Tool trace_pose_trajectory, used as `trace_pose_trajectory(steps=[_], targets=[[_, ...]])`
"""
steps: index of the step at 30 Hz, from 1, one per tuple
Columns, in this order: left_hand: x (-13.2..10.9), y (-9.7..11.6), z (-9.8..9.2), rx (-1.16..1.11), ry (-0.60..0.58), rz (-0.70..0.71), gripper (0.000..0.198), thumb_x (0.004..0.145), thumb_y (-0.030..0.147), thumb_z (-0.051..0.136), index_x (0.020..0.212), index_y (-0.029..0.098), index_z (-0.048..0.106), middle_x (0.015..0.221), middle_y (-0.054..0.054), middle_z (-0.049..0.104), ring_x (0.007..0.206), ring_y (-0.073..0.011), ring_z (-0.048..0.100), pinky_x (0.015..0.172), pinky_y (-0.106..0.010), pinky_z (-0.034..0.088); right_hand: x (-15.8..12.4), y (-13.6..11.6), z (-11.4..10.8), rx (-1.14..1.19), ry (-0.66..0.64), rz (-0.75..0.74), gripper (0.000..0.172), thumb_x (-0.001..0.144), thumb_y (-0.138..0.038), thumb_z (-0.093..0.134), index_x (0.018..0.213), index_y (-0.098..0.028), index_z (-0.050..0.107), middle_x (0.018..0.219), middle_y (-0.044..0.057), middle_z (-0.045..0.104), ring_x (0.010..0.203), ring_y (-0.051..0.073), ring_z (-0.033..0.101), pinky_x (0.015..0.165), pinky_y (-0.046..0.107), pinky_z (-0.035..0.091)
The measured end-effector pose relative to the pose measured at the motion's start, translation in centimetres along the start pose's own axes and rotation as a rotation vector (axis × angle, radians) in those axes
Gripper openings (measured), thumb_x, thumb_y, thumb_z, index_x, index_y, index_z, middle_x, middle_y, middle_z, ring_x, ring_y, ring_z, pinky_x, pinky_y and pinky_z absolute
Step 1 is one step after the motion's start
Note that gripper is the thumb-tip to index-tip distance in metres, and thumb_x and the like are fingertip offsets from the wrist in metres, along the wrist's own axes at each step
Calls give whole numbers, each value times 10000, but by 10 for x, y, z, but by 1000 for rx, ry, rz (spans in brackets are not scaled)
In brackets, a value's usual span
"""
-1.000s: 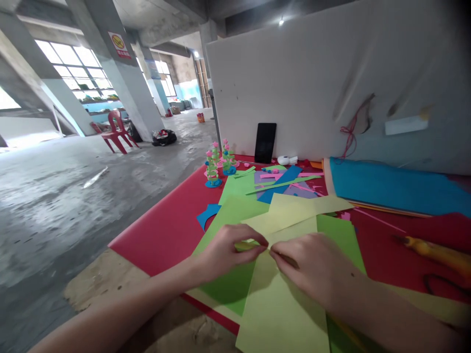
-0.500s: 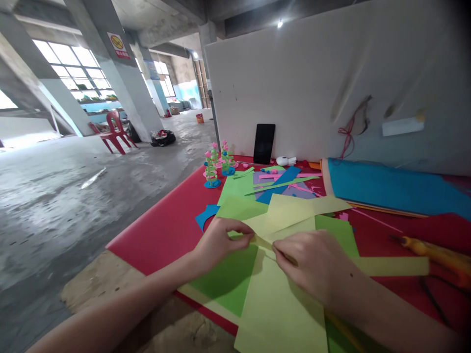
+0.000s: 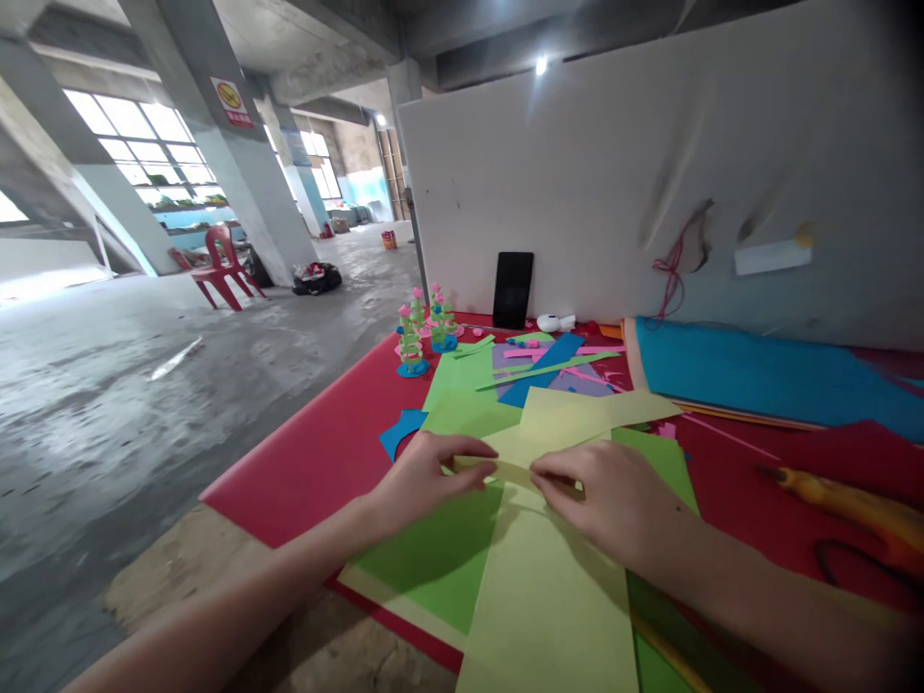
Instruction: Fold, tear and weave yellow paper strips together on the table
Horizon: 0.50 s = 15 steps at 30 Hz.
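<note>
A narrow pale yellow paper strip (image 3: 514,473) is stretched between my two hands, just above the paper sheets. The fingers and thumb of my left hand (image 3: 433,478) pinch its left part. At its right part, my right hand (image 3: 603,491) grips it between thumb and curled fingers; the rest of the strip is hidden there. Below them lies a large pale yellow sheet (image 3: 549,597), over green sheets (image 3: 440,558). Just beyond my hands, another pale yellow piece (image 3: 577,414) rests across the pile. A blue cut piece (image 3: 401,431) sits left of my left hand.
Small paper trees (image 3: 411,346) stand at the back left. A black phone (image 3: 513,291) leans against the white board (image 3: 577,192). Blue sheets (image 3: 757,375) lie at the back right. A yellow-handled tool (image 3: 830,491) with a cable is at right, on red paper (image 3: 303,452).
My hands have shifted slightly, and the strip between them now lies flatter and more level. The long strip end that showed right of my right wrist is no longer visible there. The view tilts slightly.
</note>
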<state>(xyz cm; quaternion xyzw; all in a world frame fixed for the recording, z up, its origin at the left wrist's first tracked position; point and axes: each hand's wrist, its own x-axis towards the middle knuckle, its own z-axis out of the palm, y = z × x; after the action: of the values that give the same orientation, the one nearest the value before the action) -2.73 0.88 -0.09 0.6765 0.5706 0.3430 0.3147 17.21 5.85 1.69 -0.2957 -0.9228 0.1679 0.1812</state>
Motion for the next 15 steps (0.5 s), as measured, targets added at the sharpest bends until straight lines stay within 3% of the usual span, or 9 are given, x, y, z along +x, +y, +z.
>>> trace_pose_trajectory(steps=[2,6,15], targets=[[-4,1,6,97,6,4,238,797,315,474,815,152,647,670,-30,667,585,-125,619,544,-184,441,3,1,4,99,11,54,209,787,-150,453,840,-215,644,734,2,647,579,121,563,512,225,426],[-8,2,14,123,4,72,253,821,294,442,817,145,647,676,-35,670,559,-111,616,532,-171,437,5,-6,9,289,68,80,202,778,-154,482,895,-226,629,804,-20,640,688,107,569,586,206,452],[-17,5,24,118,-11,135,197,807,213,465,777,161,653,627,-9,661,533,-92,591,508,-148,419,-1,-18,14,280,72,56,121,764,-153,508,786,-197,618,757,-16,618,663,105,541,600,220,430]])
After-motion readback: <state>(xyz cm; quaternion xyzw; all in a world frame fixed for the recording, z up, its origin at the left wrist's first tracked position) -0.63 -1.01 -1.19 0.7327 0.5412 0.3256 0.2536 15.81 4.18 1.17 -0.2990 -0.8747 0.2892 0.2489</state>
